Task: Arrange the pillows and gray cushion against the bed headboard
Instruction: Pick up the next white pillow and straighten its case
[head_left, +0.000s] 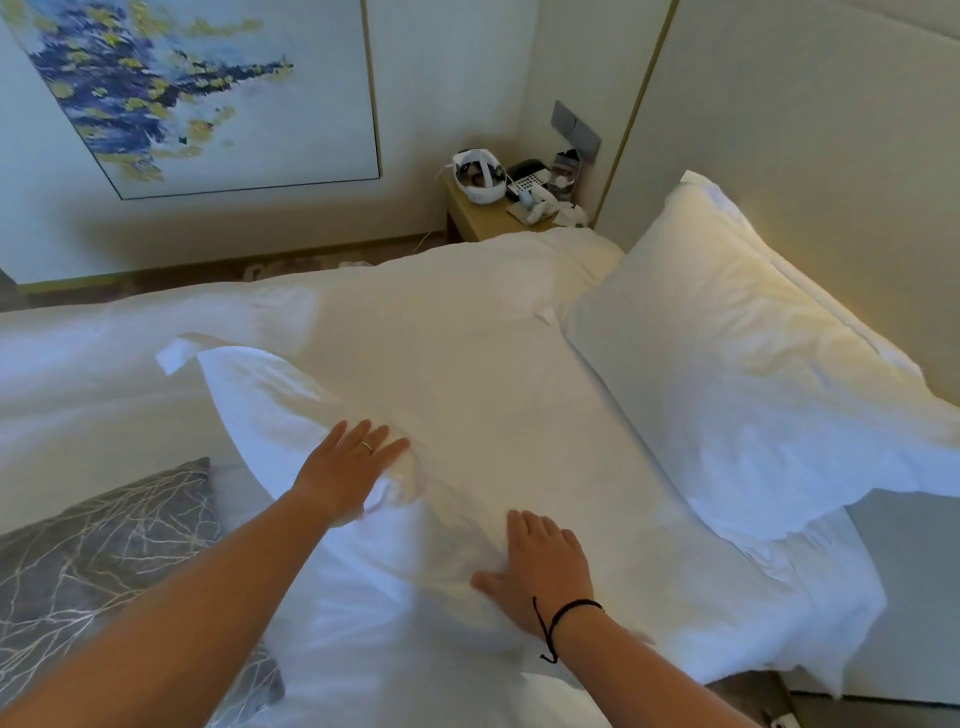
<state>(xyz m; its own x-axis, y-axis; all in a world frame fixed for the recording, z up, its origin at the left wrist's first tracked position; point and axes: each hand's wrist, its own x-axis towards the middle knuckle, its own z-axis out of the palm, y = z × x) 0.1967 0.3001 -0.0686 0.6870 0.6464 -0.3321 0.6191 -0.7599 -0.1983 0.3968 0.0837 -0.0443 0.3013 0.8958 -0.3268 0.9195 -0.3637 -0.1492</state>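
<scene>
Both hands are down on the near white pillow, which lies flat across the middle of the bed. The left hand rests palm-down with fingers spread near the pillow's left end, a ring on one finger, the fabric bunched just under its palm. The right hand is flat too, fingers together and pointing away, thumb out to the side, pressing the near edge of the same pillow; a black cord bracelet circles that wrist. Neither hand is gripping anything, just laid open on the cloth.

Over on the right, a second white pillow leans tilted against the padded headboard, its lower edge meeting the flat pillow's far end. The gray cushion, patterned with pale branching lines, sits at the lower left beside the left forearm, well apart from the headboard.

Beyond the bed, a small wooden nightstand in the corner carries a white headset, a phone and some small items, and a blue-and-yellow painting hangs on the wall.
</scene>
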